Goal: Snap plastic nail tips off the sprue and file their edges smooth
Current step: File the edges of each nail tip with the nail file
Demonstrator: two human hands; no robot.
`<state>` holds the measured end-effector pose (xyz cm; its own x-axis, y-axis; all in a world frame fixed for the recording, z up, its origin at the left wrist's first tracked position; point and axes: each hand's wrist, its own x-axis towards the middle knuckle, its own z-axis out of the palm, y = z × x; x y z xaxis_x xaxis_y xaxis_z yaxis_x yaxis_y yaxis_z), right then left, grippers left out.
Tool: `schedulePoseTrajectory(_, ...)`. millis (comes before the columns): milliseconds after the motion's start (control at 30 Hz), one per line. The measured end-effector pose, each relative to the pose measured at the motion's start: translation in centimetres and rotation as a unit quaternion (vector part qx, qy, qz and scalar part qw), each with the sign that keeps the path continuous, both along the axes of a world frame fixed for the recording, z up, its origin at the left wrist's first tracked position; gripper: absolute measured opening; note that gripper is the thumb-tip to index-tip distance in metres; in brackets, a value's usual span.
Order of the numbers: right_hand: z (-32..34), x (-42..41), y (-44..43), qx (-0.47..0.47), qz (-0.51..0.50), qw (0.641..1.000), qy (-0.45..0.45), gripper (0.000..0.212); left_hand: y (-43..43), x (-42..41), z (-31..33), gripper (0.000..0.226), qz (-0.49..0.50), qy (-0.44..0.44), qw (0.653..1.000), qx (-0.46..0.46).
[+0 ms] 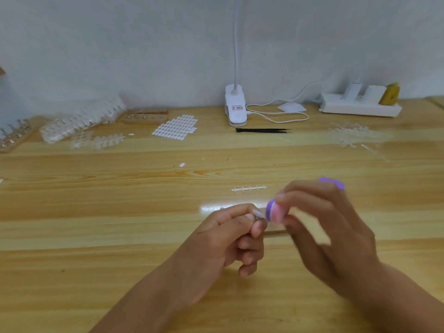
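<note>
Wooden table [96,212] | left hand [223,239] fingers pinch nail tip [259,214] | right hand [331,227] fingers grip file [276,211]

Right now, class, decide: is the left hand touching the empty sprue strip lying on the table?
Apart. The head view shows bare table between the sprue strip and the left hand, which pinches a clear nail tip.

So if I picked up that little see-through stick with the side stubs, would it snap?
Probably easily: the empty sprue is a thin clear plastic strip, so it likely bends, then snaps. It looks very light, so a nudge would probably slide it across the smooth wooden table. Its side stubs should stop it rolling.
</note>
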<state>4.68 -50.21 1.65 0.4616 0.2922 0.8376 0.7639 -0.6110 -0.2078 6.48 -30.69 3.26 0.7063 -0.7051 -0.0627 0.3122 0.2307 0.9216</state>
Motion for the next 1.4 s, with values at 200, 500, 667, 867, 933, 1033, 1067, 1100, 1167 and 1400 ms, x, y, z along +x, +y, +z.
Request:
schedulePoseTrajectory(200, -0.2, 0.5, -0.8, -0.038, -0.009, 0.999, 0.009, 0.023, 0.1, 0.2, 0.0, 0.025, 0.005, 0.001, 1.000, 0.006)
schedulePoseTrajectory(500, -0.1, 0.6, -1.0, -0.026, -0.011, 1.000, 0.011, 0.023, 0.2, 0.1, 0.1, 0.026, 0.009, -0.002, 1.000, -0.006)
schedulePoseTrajectory(667, -0.6, -0.3, 0.2, -0.054, 0.030, 0.998, -0.006, 0.024, 0.0, -0.1, 0.0, 0.026, 0.007, 0.002, 1.000, -0.007)
schedulePoseTrajectory(867, 0.0, -0.1, -0.1, -0.004, 0.000, 1.000, 0.010, 0.025, 0.1, -0.1, 0.0, 0.023, -0.005, -0.009, 1.000, -0.001)
schedulePoseTrajectory(933, -0.4, -0.6, 0.3, -0.038, 0.024, 0.999, -0.004, 0.023, 0.1, -0.2, -0.1, 0.019, -0.004, -0.003, 1.000, -0.005)
schedulePoseTrajectory(1033, -0.1, 0.5, -1.1, -0.047, -0.013, 0.999, 0.021, 0.025, 0.2, 0.0, 0.0, 0.025, 0.010, -0.011, 1.000, -0.003)
schedulePoseTrajectory(1067, 0.0, 0.7, -1.4, -0.027, -0.027, 0.999, 0.028, 0.024, 0.2, 0.1, 0.0, 0.027, 0.018, -0.017, 1.000, -0.004)
schedulePoseTrajectory(1100, 0.1, 0.6, -1.3, -0.008, -0.034, 0.999, 0.030, 0.024, 0.1, 0.2, 0.0, 0.028, 0.025, -0.023, 0.999, -0.004)
schedulePoseTrajectory(1167, 0.0, -0.1, -0.3, 0.004, -0.012, 1.000, 0.021, 0.022, 0.0, 0.1, -0.1, 0.027, 0.030, -0.026, 0.999, -0.005)
schedulePoseTrajectory(1400, 0.1, 0.2, -0.8, 0.007, -0.031, 0.999, 0.028, 0.027, 0.3, 0.0, 0.2, 0.028, -0.007, -0.033, 0.999, 0.005)
